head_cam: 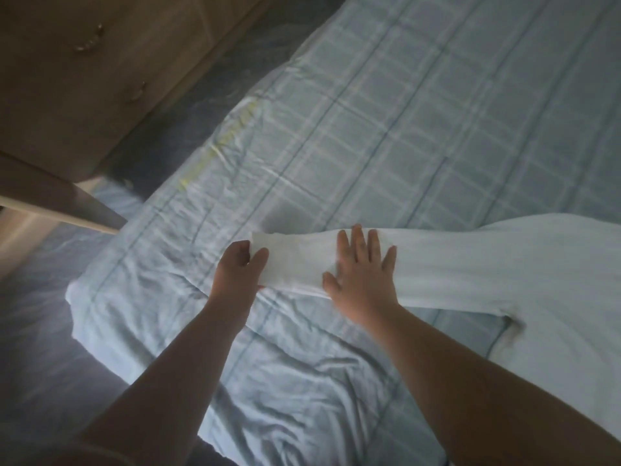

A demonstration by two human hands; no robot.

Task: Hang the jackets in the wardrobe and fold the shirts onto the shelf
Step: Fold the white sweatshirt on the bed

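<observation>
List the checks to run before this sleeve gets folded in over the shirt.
1. Grip: the left hand pinches the cuff end of the sleeve: ok.
2. Hold-down: the right hand lies flat on the sleeve: ok.
3. The sleeve is stretched straight on the bed: ok.
4. The bed is smooth beneath it: not ok, creased near the corner.
5. The rest of the shirt is spread flat: cannot tell, it runs out of view on the right.
</observation>
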